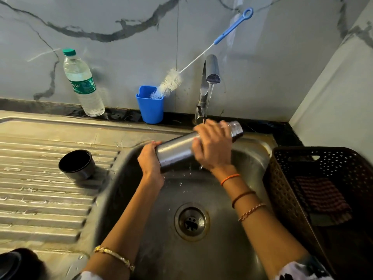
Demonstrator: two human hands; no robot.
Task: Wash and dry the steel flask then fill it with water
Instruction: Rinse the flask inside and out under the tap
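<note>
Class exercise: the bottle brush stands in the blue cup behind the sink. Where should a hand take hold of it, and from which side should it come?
Grip the blue handle of the bottle brush, probably from the right and above. The brush leans right, bristle end down in the blue cup, so the handle sticks up free against the wall, above the tap. The bristles and thin wire stem give a poor hold.

One head-worn view looks steeply down into the sink [252, 158] from close above its near edge. It faces the tap [210, 77] on the far wall beyond the sink.
</note>
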